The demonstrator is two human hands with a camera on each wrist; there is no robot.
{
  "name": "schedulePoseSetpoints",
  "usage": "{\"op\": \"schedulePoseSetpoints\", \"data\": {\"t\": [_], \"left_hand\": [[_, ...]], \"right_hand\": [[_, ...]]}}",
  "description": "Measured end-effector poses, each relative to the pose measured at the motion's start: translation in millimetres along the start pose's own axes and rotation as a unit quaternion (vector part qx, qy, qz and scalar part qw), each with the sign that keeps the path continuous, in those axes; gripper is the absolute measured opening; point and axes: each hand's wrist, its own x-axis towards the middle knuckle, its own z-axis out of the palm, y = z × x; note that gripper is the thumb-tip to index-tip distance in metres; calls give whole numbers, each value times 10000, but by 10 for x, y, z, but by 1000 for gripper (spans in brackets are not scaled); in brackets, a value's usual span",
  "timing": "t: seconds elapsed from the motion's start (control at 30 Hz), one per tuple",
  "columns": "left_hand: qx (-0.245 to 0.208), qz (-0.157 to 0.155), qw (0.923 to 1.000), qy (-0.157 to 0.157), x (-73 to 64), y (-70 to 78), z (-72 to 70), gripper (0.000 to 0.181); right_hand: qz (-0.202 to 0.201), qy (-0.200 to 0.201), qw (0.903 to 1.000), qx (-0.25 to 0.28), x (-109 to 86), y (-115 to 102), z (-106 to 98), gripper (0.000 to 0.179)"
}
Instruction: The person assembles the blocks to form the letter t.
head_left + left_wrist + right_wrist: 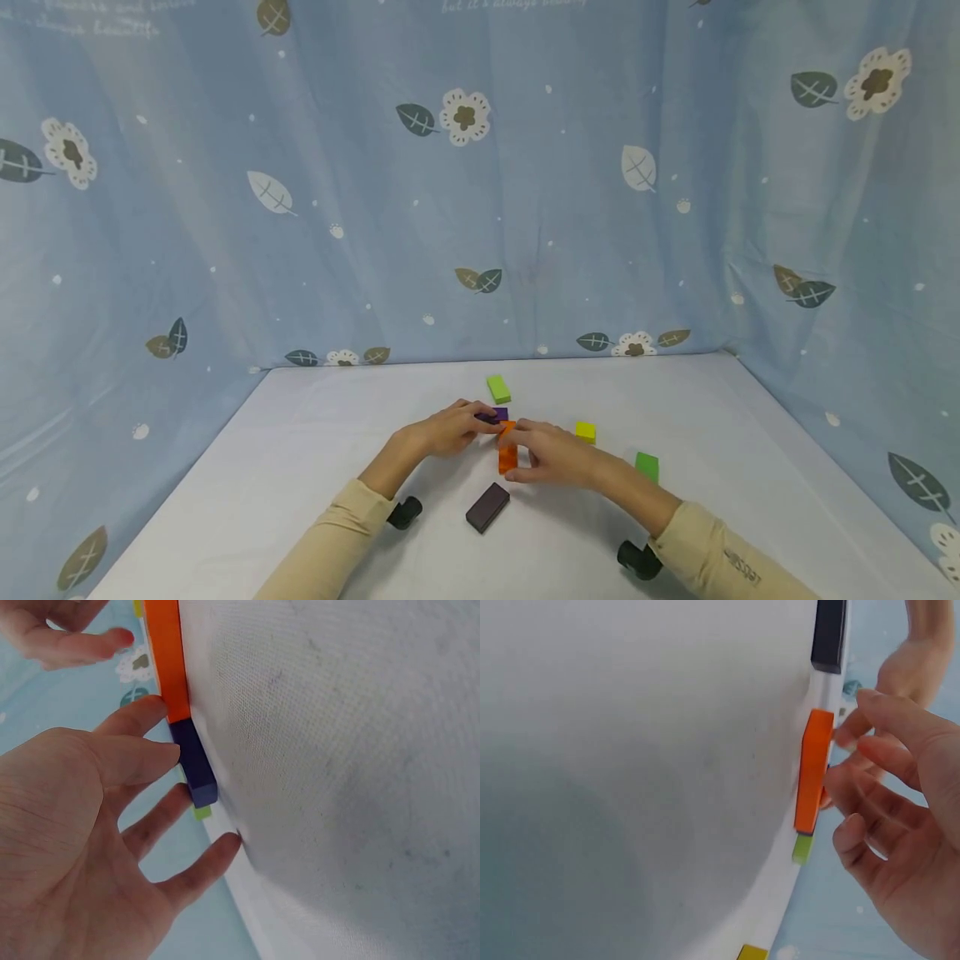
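Head view: even diffuse light, faint sheen on curtain (360, 208) nr 11 o'clock, soft shadows on tabletop (360, 417) twd 6. Wrist views dimmer, greyish, bgd out of focus; R: broad shadow at 8, L hand (909, 675) blurry at 2.

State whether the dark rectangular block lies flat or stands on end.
Flat: the head view shows the dark block broad face up on the white tabletop.
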Motion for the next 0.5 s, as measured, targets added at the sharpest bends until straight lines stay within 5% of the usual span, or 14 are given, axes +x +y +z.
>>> {"op": "schedulePoseSetpoints", "data": {"t": [0.27,0.5], "left_hand": [[-40,67,10000,54,-5,-5,11,46],[-56,49,10000,50,-3,5,19,45]], "right_hand": [[-22,-321,9951,933,-11,-102,33,36],[-30,-625,9902,1247,-28,-137,71,38]]}}
